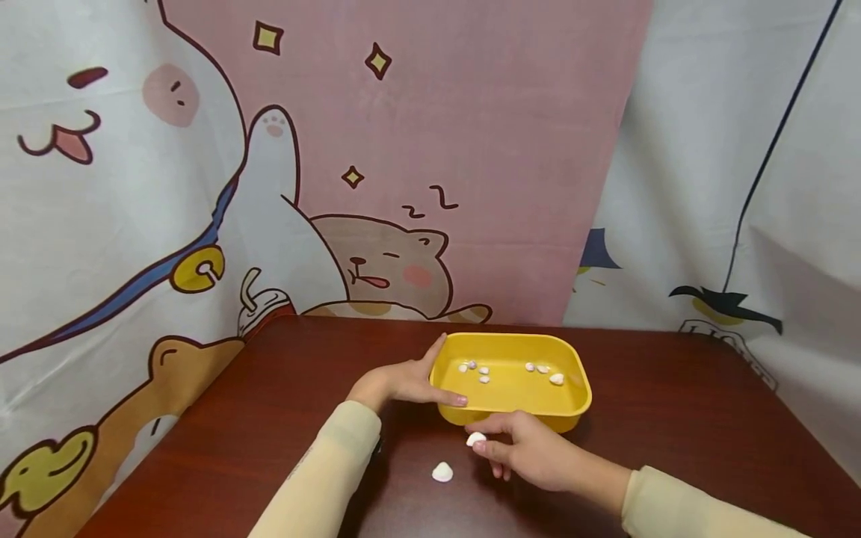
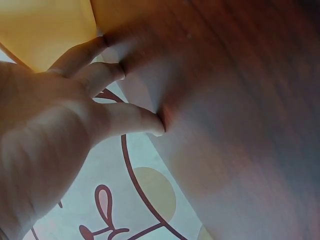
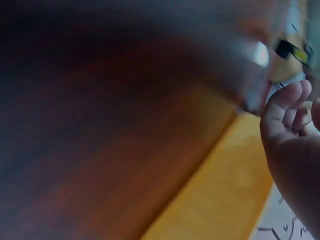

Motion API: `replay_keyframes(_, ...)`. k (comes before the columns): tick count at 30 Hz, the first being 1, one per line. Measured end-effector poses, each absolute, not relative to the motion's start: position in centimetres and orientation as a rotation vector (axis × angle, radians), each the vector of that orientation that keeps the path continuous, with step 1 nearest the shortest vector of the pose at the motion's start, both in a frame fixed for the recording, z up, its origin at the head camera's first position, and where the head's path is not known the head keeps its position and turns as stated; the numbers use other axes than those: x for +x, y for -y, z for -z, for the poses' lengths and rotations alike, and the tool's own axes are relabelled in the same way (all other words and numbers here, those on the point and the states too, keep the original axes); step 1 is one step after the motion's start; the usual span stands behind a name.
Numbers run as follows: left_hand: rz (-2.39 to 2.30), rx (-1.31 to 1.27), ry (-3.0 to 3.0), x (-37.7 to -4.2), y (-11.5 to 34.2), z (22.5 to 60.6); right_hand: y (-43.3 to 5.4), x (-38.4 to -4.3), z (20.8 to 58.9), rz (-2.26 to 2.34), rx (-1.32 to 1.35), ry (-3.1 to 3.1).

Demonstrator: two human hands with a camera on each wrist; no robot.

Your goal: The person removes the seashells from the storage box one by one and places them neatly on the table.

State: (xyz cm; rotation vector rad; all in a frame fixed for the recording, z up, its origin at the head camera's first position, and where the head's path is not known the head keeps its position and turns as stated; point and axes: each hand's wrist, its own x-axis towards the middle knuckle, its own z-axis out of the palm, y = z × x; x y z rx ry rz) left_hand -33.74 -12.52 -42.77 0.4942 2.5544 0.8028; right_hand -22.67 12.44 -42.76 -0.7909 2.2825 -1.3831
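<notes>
A yellow plastic basin (image 1: 514, 415) stands on the dark table, with several small pale shells inside, in a left and a right cluster. My left hand (image 1: 410, 381) is spread against the basin's left end, its thumb across the front-left rim. In the left wrist view, extended fingers (image 2: 142, 120) reach the table beside the yellow wall. Just in front of the basin, my right hand (image 1: 528, 452) pinches a white seashell (image 1: 475, 438) between thumb and index finger. Another white shell (image 1: 442, 472) lies on the table, left of that hand. The right wrist view hides the pinched shell's grip.
The reddish-brown table (image 1: 269, 418) runs back to a cartoon-printed cloth (image 1: 471, 149) that hangs behind it and along its sides. A dark cord (image 1: 773, 142) pattern or line slants down the cloth at the right.
</notes>
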Motion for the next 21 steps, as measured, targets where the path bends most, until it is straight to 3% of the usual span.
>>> replay_keyframes(7, -0.799, 0.492, -2.551, -33.7, 12.6, 42.9, -12.2, -21.9, 45.2, 1.336, -0.787, -2.346)
replay_keyframes(21, -0.800, 0.503, -2.557, -33.8, 12.7, 42.8, -11.4, -21.8, 46.1, 1.294, -0.844, -2.478)
